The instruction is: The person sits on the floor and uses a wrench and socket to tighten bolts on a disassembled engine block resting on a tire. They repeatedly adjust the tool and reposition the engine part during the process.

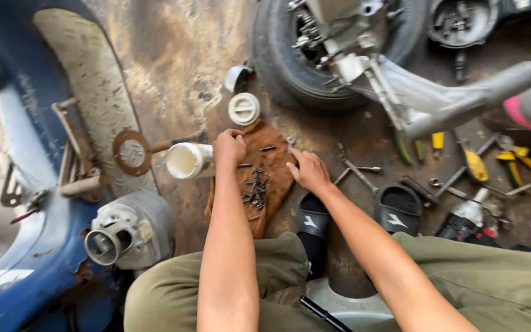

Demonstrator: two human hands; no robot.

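left hand (229, 147) pinches something small, unclear what; right hand (309, 171) rests flat and empty. between them loose screws (256, 189) on the brown rag (271, 154) could scatter if nudged.

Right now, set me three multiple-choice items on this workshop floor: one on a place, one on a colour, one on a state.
1. Where do the loose screws lie?
A. on the brown cloth
B. inside the white jar
C. on a sandal

2. What colour is the round lid on the floor?
A. blue
B. white
C. red

3. How is the white jar lying?
A. upright and capped
B. on its side, open
C. upside down

Key: 1 A, the screws are scattered on the cloth between the hands. 2 B, the lid is white, beyond the left hand. 3 B, the jar's open mouth faces sideways beside the left hand; the right hand rests at the cloth's edge.
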